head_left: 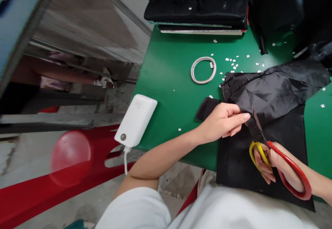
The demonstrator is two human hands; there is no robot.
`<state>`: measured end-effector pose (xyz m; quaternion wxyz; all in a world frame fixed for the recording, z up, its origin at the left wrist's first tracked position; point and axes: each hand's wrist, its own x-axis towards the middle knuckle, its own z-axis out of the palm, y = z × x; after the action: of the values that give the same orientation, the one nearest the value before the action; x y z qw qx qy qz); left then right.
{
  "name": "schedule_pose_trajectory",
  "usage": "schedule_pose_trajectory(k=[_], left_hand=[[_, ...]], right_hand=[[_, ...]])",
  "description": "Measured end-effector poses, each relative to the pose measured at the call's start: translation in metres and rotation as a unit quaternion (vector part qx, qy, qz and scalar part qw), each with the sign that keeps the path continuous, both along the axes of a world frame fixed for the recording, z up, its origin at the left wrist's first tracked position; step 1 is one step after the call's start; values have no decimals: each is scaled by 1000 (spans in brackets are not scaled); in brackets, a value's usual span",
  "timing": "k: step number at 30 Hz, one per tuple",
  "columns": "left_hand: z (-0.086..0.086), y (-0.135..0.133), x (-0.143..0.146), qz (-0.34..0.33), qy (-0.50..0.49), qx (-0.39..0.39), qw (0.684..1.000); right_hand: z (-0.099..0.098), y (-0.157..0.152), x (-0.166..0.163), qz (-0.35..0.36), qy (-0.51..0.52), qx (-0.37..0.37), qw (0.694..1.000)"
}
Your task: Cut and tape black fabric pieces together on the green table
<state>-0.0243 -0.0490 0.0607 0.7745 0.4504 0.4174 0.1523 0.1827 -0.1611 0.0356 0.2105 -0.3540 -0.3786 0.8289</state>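
Observation:
My left hand point(225, 121) pinches the edge of a crumpled black sheet point(275, 87), which looks like thin fabric or plastic. In my right hand point(277, 163) is a pair of scissors point(258, 127) with one yellow and one red handle loop. The scissor blades point away from me and meet the black sheet just right of my left fingertips. Beneath lies a flat black piece point(285, 132) that hangs over the table's front edge. A small folded black strip point(207, 107) lies by my left wrist.
On the green table point(166, 70) are a roll of tape point(203, 70), scattered white bits point(234, 64) and a white power bank point(136, 120) with a cable. A black stack point(197, 4) stands at the back. Left of the table is a red chair point(95, 153); another person's leg point(64, 71) shows beyond.

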Motion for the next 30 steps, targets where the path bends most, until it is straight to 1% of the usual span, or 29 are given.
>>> schedule_pose_trajectory(k=[5,11,18,24,30], left_hand=[[0,-1,1,-7,6,-1,1000],[-2,0,1,-19,21,-16,999],[-3,-1,3,-14,15,4,1000],[-3,-1,3,-7,-12,19,1000],[2,0,4,-8,10,13,1000]], right_hand=[[3,2,-3,-6,-5,-10,1000],[0,3,-3,-8,0,-24,1000],[3,5,-3,0,4,-15,1000],[0,3,0,4,8,-16,1000],[2,3,-2,3,-6,-6,1000]])
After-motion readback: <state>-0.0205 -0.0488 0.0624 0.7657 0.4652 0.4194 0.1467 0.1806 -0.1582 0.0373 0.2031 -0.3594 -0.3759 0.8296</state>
